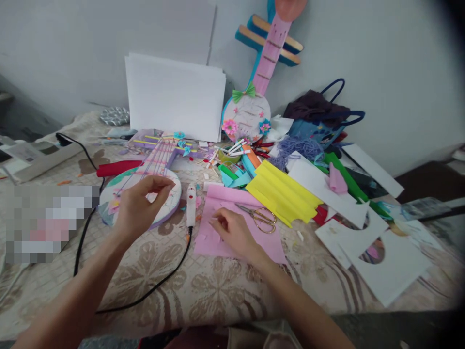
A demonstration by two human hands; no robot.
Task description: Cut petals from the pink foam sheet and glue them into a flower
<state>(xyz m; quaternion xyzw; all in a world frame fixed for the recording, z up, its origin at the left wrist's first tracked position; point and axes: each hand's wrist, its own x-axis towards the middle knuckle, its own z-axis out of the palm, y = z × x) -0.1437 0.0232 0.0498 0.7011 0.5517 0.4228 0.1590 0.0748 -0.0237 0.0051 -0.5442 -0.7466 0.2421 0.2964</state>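
My left hand point(141, 206) hovers over the round white body of a handmade toy lute point(170, 194), its thumb and fingers closed in a pinch. Anything between those fingertips is too small to make out. The lute's neck point(160, 152) has strings and blue paper flowers point(179, 135). My right hand point(234, 230) is closed, fingers curled, above a pink crepe paper sheet point(261, 247); what it pinches, if anything, I cannot tell. Gold-handled scissors point(264, 220) lie on that sheet beside it. Between my hands stands a white corded glue gun-like tool point(191, 206).
Yellow crepe paper point(283, 191) and white board offcuts point(395, 261) spread to the right. Behind are white boards point(176, 97), a second decorated lute point(247, 116), purple yarn point(300, 150) and a blue bag point(312, 131). A black cord point(160, 283) crosses the patterned tablecloth point(214, 291).
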